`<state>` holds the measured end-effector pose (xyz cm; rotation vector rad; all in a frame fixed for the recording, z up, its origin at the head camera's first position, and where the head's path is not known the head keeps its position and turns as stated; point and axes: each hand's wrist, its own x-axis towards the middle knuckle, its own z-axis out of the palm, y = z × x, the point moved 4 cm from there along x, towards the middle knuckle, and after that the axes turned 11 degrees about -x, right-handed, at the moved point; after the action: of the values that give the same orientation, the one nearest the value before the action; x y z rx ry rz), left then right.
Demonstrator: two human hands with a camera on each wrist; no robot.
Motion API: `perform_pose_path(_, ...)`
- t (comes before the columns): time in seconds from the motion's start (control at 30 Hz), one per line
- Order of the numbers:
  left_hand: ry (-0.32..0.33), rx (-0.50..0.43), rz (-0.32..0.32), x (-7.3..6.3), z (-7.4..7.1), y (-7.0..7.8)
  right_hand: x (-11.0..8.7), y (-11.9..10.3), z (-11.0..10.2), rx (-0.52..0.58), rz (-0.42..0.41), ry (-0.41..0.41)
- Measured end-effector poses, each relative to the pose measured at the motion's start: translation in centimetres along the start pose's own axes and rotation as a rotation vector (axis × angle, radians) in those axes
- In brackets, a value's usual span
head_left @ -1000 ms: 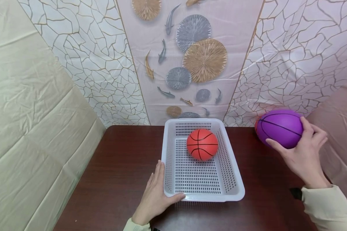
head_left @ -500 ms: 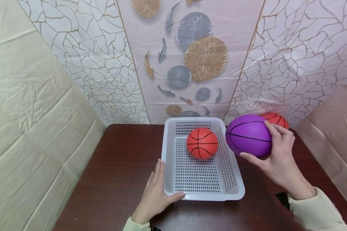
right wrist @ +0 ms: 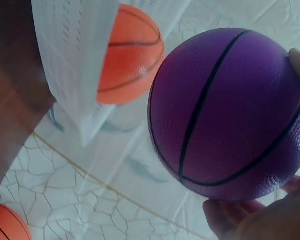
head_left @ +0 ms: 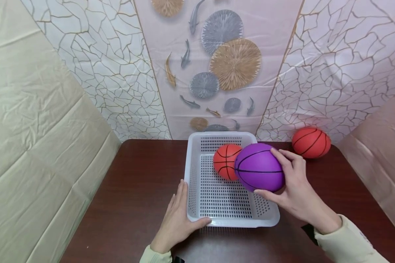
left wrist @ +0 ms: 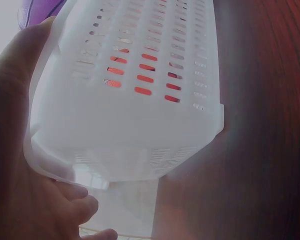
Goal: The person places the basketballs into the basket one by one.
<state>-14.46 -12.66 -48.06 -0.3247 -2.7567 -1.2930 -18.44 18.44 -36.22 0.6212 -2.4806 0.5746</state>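
Note:
My right hand (head_left: 294,190) holds a purple toy basketball (head_left: 260,168) from its right side, fingers on top and thumb below. The ball is above the right part of a white perforated plastic basket (head_left: 233,223). Inside the basket lies a red toy basketball (head_left: 224,162), partly hidden by the purple one. My left hand (head_left: 176,219) rests against the basket's front left corner, fingers straight along the left side and thumb on the front rim. In the left wrist view the red ball shows through slots in the basket wall (left wrist: 120,120).
Another red basketball (head_left: 311,142) sits at the back right of the dark wooden table (head_left: 135,182). Patterned cloth (head_left: 217,73) hangs behind the table, with a plain beige cloth (head_left: 36,146) on the left.
My right hand has carried the purple ball leftward from the table's back right to over the basket. The red ball behind it has come into full view. My left hand stays put.

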Motion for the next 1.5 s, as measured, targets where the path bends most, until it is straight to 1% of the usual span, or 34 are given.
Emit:
perform_pose_path(0.07, 0.001, -0.002, -0.002, 0.0, 0.0, 0.0, -0.2, -0.2, 0.6, 0.006, 0.003, -0.048)
perform_pose_path(0.2, -0.007, -0.004, -0.011, -0.1, 0.1, 0.0, -0.7, -0.5, 1.8, 0.020, -0.001, -0.115)
perform_pose_path(0.53, -0.002, -0.013, -0.003, -0.1, 0.2, 0.0, -1.2, -0.7, 3.5, 0.024, -0.006, -0.177)
perform_pose_path(0.73, 0.002, -0.008, 0.004, -0.1, 0.2, 0.0, -1.6, -0.3, 4.5, -0.012, 0.005, -0.263)
perform_pose_path(0.8, 0.002, -0.008, 0.005, -0.1, 0.2, -0.1, -1.6, -0.3, 4.6, -0.028, -0.002, -0.279)
perform_pose_path(0.87, 0.002, -0.005, 0.005, -0.1, 0.1, -0.1, -1.5, -0.5, 4.6, -0.033, -0.017, -0.284)
perform_pose_path(0.97, 0.002, -0.001, 0.006, 0.0, 0.1, -0.1, -1.5, -0.9, 4.6, -0.030, -0.077, -0.294)
perform_pose_path(1.07, 0.003, 0.001, 0.004, 0.0, 0.1, -0.1, -1.6, -1.1, 5.1, -0.023, -0.130, -0.334)
perform_pose_path(1.17, 0.003, -0.002, 0.005, 0.0, 0.2, 0.0, -1.9, -1.1, 5.8, -0.026, -0.146, -0.363)
perform_pose_path(1.23, 0.000, -0.006, 0.006, 0.0, 0.2, 0.0, -2.1, -1.2, 6.1, -0.048, -0.139, -0.350)
perform_pose_path(1.4, 0.001, -0.009, 0.014, 0.0, 0.2, 0.1, -2.0, -1.6, 6.5, -0.138, -0.077, -0.275)
perform_pose_path(1.5, 0.004, -0.007, 0.020, 0.1, 0.1, 0.1, -2.0, -2.0, 6.8, -0.149, -0.051, -0.282)
